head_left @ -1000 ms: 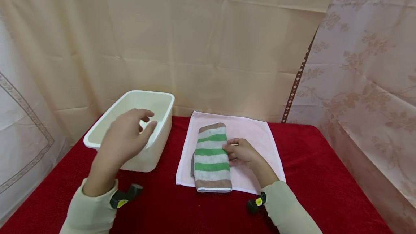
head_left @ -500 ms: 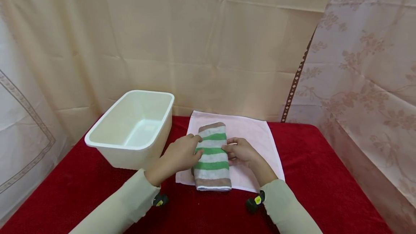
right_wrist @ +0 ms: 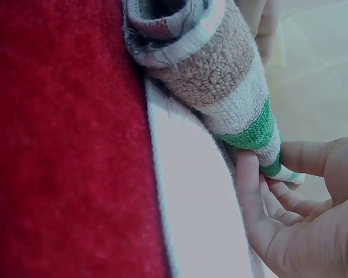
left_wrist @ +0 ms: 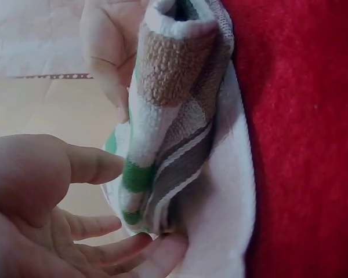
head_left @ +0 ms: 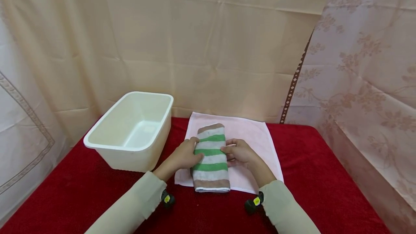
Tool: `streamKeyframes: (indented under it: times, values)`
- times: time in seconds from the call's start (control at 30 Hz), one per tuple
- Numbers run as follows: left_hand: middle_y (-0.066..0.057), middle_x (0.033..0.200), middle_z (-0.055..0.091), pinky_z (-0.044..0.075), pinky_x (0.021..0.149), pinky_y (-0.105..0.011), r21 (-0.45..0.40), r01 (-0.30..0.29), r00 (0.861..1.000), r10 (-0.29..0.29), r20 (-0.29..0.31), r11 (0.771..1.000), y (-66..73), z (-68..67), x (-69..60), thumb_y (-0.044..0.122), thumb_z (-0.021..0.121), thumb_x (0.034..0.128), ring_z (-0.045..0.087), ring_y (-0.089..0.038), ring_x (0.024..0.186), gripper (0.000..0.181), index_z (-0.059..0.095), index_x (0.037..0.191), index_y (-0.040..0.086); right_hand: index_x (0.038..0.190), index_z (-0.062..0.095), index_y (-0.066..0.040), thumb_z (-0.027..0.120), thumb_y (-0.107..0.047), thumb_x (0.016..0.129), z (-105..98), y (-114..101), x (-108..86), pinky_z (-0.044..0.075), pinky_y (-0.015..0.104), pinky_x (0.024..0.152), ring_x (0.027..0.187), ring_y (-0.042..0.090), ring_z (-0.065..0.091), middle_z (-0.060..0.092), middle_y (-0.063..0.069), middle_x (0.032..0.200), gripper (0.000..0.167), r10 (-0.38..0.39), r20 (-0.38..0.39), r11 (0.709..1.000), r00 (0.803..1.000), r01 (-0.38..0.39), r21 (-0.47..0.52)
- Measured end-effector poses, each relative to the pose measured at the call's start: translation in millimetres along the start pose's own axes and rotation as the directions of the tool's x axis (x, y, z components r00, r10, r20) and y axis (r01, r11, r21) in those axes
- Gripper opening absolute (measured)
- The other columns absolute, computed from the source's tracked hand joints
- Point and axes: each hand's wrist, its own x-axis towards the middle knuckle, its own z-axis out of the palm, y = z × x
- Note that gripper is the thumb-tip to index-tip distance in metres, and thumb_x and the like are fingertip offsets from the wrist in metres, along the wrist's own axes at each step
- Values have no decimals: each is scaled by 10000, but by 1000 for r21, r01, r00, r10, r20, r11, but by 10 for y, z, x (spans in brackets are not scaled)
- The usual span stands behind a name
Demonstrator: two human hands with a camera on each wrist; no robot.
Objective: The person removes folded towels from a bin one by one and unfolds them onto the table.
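A rolled towel [head_left: 211,158] with green, white and brown stripes lies on a spread pink cloth [head_left: 253,129]. Its open end, showing the coiled layers, is close in the right wrist view. My left hand [head_left: 186,154] holds the towel's left side, thumb against a green stripe and fingertips [left_wrist: 168,249] at its lower edge by the pink cloth. From the other side, my right hand [head_left: 241,152] pinches the towel with the thumb on top and fingers [right_wrist: 249,179] tucked beneath. Parts of the fingers are hidden by the towel in the head view.
To the left stands a deep cream plastic basin [head_left: 147,150] with nothing visible inside. A red cloth [head_left: 308,161] covers the table. Beige curtains [head_left: 201,46] hang behind its back edge, and patterned drapes [head_left: 373,64] hang on the right.
My left hand has come from above the basin rightward and down to the towel's left side, where it takes hold. The right hand has stayed at the towel's right side.
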Motion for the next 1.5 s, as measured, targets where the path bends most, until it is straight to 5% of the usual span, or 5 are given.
streamKeyframes:
  times: [0.23,0.57,0.93,1.17,1.5]
  values:
    - [-207,1086,647,552,829,-425,-267,129,990,-137,-13,955,-41,34,18,159,712,893,623,-288,983,519,542,1308,-102,1280,497,37,645,-91,984,-18,-5,1,598,359,606,742,200,709,745,113,913,355,-7,10,1000,1000,7,-5]
    - [-274,1231,564,531,905,-399,-689,357,911,-398,109,630,-42,77,38,83,641,946,616,-313,1055,515,434,1367,-129,1276,503,36,635,-81,985,-27,-6,0,601,364,609,759,200,717,749,114,921,340,-12,8,1000,1000,12,7]
    - [-95,1006,690,566,764,-349,-821,453,865,-394,311,347,-55,26,-35,135,614,974,672,-192,880,263,624,1157,-54,1195,540,1,603,-58,1007,-36,-36,6,597,366,733,822,176,703,732,55,920,206,-22,65,984,998,11,179]
    - [-127,1085,683,592,770,-509,-742,535,842,-324,431,404,-25,-41,-100,164,613,982,686,-256,923,300,569,1233,6,1148,558,-17,595,-52,1011,-43,-54,-4,596,331,699,790,152,704,735,38,901,146,-16,58,981,998,5,193]
    - [-157,1136,680,602,771,-468,-753,406,906,-122,405,518,-10,-92,-147,117,625,988,702,-239,924,574,340,1473,1,1144,567,-29,558,-69,1033,-60,-111,-23,591,300,727,846,151,682,720,30,944,118,-14,88,968,996,-8,251]
